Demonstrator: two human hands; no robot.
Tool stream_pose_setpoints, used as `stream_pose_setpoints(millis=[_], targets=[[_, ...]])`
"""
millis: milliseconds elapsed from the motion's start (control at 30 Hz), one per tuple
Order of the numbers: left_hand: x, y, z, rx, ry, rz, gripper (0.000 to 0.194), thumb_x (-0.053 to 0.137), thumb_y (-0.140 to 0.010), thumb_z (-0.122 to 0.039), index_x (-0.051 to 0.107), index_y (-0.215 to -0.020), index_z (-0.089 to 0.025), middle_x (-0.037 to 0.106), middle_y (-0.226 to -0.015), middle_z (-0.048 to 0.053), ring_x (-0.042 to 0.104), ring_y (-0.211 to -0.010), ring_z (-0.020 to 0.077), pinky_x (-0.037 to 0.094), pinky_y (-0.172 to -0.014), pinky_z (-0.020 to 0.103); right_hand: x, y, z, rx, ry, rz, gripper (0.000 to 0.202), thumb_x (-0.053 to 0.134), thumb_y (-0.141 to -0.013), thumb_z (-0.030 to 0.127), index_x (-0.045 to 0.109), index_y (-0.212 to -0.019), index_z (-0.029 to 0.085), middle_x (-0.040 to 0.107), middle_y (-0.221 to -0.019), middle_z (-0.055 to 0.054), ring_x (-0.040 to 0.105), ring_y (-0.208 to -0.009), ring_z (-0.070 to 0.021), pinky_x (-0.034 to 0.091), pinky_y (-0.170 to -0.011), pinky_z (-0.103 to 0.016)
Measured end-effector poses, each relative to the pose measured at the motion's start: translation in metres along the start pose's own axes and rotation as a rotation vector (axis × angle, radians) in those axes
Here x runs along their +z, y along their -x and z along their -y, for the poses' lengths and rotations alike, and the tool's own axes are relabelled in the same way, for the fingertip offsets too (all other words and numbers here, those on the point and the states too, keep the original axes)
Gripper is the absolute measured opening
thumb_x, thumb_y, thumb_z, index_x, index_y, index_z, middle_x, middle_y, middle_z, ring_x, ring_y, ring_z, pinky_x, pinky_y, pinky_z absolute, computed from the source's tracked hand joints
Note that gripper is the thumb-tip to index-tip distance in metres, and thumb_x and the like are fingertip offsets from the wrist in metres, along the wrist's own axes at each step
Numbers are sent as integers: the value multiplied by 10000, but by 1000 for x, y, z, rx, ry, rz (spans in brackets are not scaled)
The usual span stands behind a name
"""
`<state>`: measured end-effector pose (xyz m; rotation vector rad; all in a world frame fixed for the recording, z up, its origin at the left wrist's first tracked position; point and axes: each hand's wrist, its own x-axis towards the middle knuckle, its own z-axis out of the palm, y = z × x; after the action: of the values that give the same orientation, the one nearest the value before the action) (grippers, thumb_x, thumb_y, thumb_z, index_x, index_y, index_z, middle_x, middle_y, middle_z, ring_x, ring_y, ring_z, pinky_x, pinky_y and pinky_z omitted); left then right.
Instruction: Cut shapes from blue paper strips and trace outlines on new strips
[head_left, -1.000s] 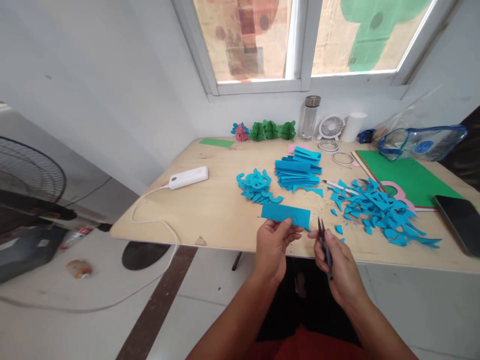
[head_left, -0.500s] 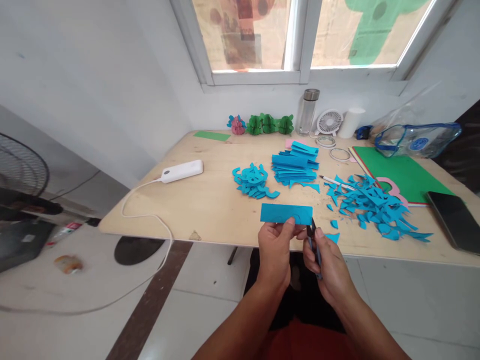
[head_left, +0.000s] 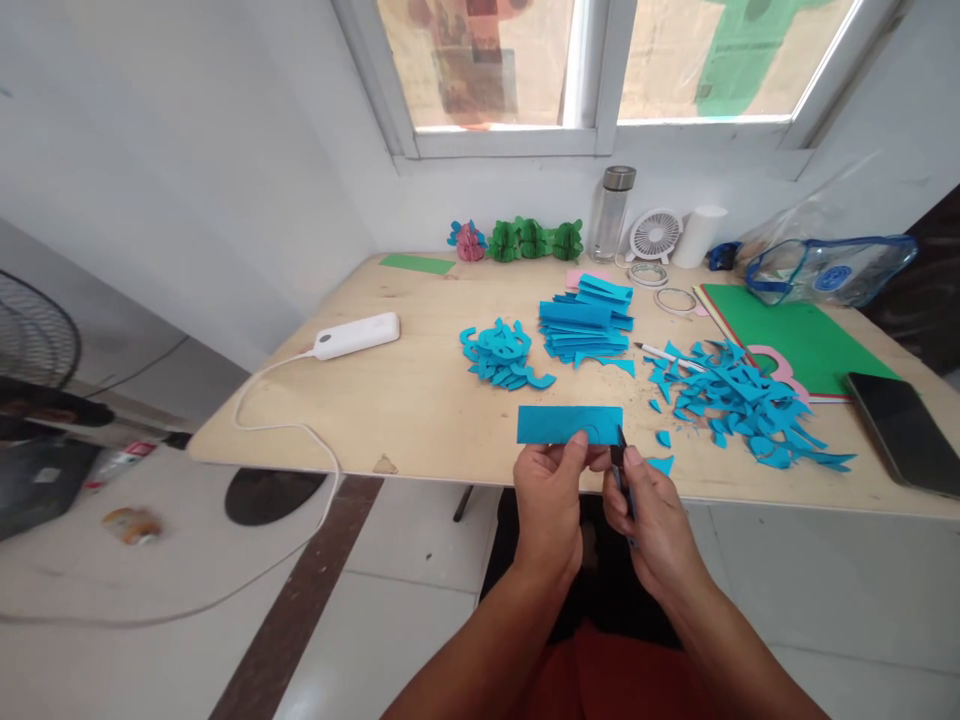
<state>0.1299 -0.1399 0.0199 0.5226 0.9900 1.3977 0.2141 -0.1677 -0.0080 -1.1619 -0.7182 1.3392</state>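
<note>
My left hand [head_left: 551, 505] pinches the lower edge of a blue paper strip [head_left: 551, 424], thumb in front. A curved outline shows on the strip near my thumb. In my right hand [head_left: 654, 515] is a pair of scissors [head_left: 619, 462] with dark blades, whose tip meets the strip's right end; my fingers partly hide the handles. Beyond the strip lies a pile of curved blue paper cutouts [head_left: 496, 352]. A stack of blue paper strips [head_left: 585, 325] sits behind, and blue paper scraps [head_left: 742, 395] are heaped to the right.
On the wooden table [head_left: 420, 400] are a white power bank [head_left: 356, 336] with a cable, a pen [head_left: 667, 355], green paper sheets [head_left: 795, 340] and a phone [head_left: 904, 430]. Paper ornaments [head_left: 531, 238], a glass bottle [head_left: 613, 215] and a small fan [head_left: 655, 236] stand along the wall.
The scissors have turned slightly and their tip now sits higher against the strip's right end. My left hand keeps its hold. The whole view has shifted a little.
</note>
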Motion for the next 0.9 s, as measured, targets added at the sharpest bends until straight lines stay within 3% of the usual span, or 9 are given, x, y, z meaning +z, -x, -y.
stream_pose_setpoints(millis=[900], targets=[[2,1,2,12,9,0,218,769,-684,-314,653,-756,-143,693,-707,18,675,-676,160,537,-718,279,-1,-1,2,9,19,11,489,550,-823,675,547,-785,187,369,-492,86,266,-399,-54,179,-391,-217]])
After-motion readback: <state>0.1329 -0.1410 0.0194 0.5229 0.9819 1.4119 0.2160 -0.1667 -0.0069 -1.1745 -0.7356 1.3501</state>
